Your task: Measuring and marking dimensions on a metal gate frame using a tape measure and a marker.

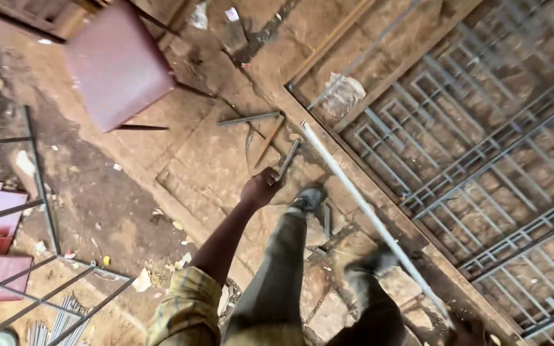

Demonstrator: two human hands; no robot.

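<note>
My left hand is stretched out low over the ground, closed around one end of a short grey metal bar that points away from me. My right hand shows only partly at the bottom edge, gripping the near end of a long pale metal rod. That rod runs diagonally up and left past my feet, ending near the corner of a metal grille lying flat on the right. More short metal bars lie on the ground just beyond my left hand.
A maroon stool stands at the upper left. A thin metal frame is at the left, with loose rods beneath it. My shoes rest on cracked concrete, and scraps litter the dirt.
</note>
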